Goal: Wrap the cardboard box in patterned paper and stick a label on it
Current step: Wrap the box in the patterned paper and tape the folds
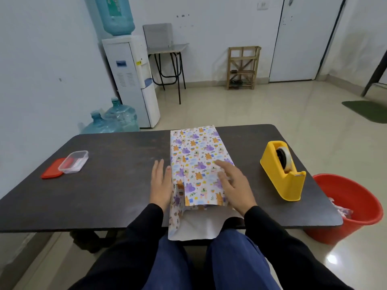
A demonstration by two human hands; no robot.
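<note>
Matt patterned paper (196, 162), dull dark table (117, 164), glossy yellow plastic tape dispenser (282, 174).

A dark table (117, 185) with rounded corners carries four things. The patterned paper (196, 155) lies mid-table, reaching from the far edge to the near one, where its white loose end hangs over. A yellow tape dispenser (282, 176) stands well to its right. At the left a clear tub (73, 162) rests partly on a red lid (51, 171). The left hand (160, 183) lies flat on the table, just beside the paper.

No legible text anywhere; print on water jug (115, 15) label too blurred to read.
</note>
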